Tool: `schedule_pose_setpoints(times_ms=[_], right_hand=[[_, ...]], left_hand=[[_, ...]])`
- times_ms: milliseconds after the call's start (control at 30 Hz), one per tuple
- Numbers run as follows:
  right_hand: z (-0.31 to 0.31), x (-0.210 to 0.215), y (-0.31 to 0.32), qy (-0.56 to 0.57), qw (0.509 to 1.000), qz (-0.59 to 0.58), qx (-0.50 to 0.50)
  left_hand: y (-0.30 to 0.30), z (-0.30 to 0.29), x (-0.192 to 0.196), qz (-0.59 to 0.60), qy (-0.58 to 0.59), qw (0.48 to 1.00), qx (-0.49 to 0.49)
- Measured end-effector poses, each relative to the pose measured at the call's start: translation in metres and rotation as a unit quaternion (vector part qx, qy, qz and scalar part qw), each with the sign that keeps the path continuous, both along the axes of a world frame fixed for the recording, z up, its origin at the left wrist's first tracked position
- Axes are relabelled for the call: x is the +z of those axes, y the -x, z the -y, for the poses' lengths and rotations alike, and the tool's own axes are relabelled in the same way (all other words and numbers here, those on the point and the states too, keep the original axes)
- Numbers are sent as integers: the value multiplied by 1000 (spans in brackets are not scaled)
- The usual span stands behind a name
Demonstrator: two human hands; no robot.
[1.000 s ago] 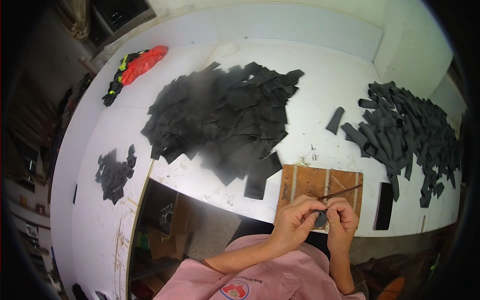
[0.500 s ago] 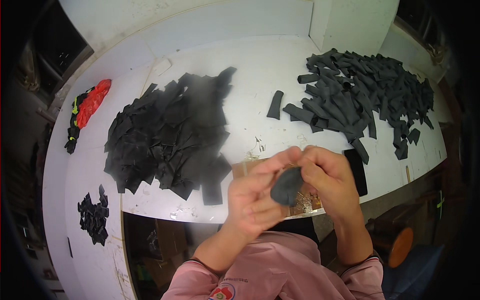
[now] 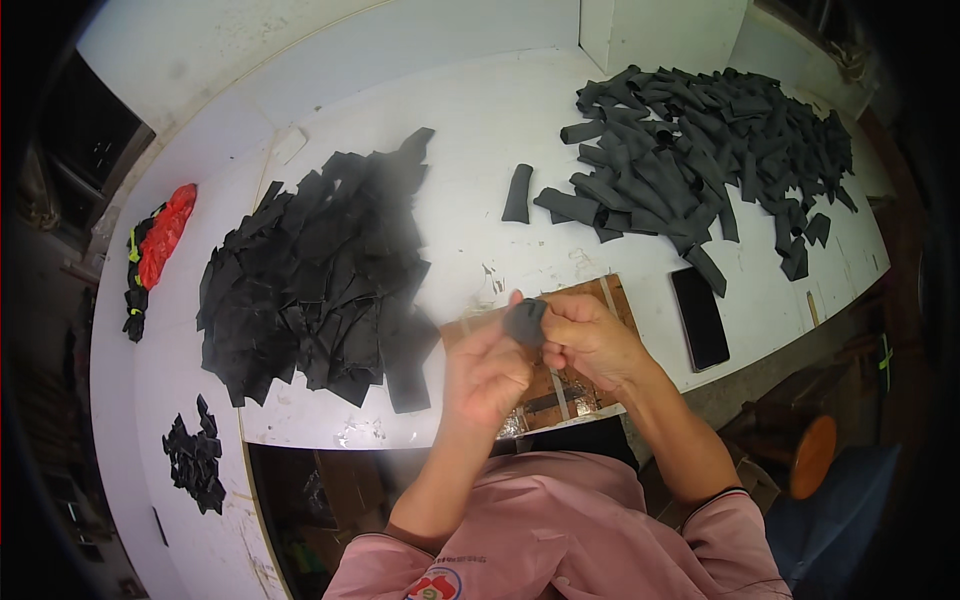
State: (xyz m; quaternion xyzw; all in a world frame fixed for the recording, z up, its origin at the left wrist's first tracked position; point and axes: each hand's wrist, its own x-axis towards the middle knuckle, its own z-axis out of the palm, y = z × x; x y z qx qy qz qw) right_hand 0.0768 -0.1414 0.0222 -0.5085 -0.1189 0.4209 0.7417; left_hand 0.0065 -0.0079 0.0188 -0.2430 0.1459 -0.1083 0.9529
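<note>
A dark grey fabric tube (image 3: 524, 322) is held up between my two hands, over a brown board (image 3: 612, 292) at the table's front edge. My left hand (image 3: 485, 372) closes on its left side with curled fingers, slightly blurred. From the right, my right hand (image 3: 595, 340) pinches its edge between thumb and fingers. Left of my hands lies a large heap of flat black fabric pieces (image 3: 310, 275). At the far right is a pile of dark grey fabric tubes (image 3: 670, 160), with one single tube (image 3: 517, 194) lying apart on its left.
A black phone (image 3: 699, 318) lies right of the board on the white table (image 3: 470, 110). Small black scraps (image 3: 194, 458) sit at the near left, and a red plastic bag (image 3: 168, 235) at the far left. An orange-brown round stool (image 3: 812, 457) stands beyond the table's front edge.
Both hands have moved away from me and to the left with the fabric tube, uncovering more of the board and the phone. The view has shifted slightly.
</note>
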Motion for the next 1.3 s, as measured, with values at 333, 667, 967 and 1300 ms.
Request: schedule_pose_setpoints(times_ms=[333, 667, 967, 1300], right_hand=[[6, -5, -13, -42, 985, 156, 64], [13, -23, -2, 78, 978, 194, -24], [15, 35, 10, 205, 679, 703, -53], [17, 10, 8, 63, 754, 644, -111]], left_hand=[[19, 29, 34, 90, -658, 738, 122], [7, 6, 20, 147, -917, 292, 230], [20, 12, 18, 65, -699, 659, 268], [-4, 6, 46, 193, -838, 503, 87]])
